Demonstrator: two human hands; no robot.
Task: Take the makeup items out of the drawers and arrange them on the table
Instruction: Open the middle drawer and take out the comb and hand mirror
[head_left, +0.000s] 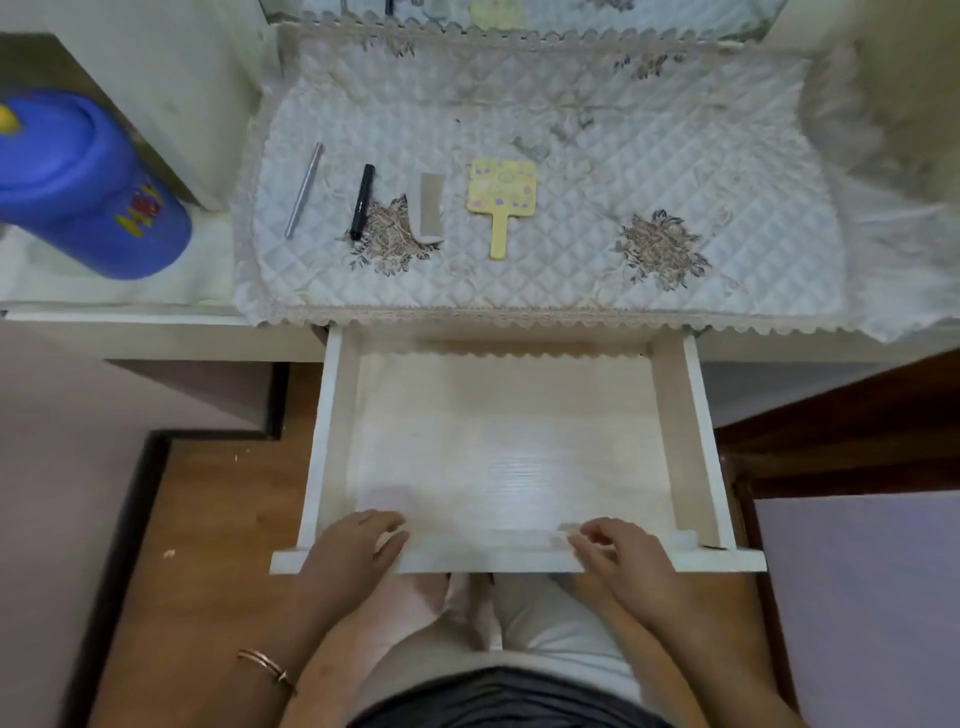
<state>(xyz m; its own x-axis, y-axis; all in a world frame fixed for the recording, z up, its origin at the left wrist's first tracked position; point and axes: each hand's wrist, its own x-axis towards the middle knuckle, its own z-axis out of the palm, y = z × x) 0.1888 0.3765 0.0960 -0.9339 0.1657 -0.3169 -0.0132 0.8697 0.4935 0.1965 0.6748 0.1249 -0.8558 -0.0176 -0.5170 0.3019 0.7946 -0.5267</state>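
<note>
A white drawer (332, 441) stands pulled out below the table, and nothing lies inside it. My left hand (353, 545) rests on its front panel at the left, fingers over the top edge. My right hand (623, 556) lies on the same panel at the right, fingers curled over the edge. On the quilted cloth (597, 171) four items lie in a row: a silver pencil (304, 190), a black tube (362, 209), a beige comb (430, 208) and a yellow hand mirror (501, 200).
A blue plastic container (88, 187) stands at the table's left end. A mirror edge runs along the back of the table. The cloth's right half holds only printed flowers. A dark wooden cabinet (841, 415) flanks the drawer on the right.
</note>
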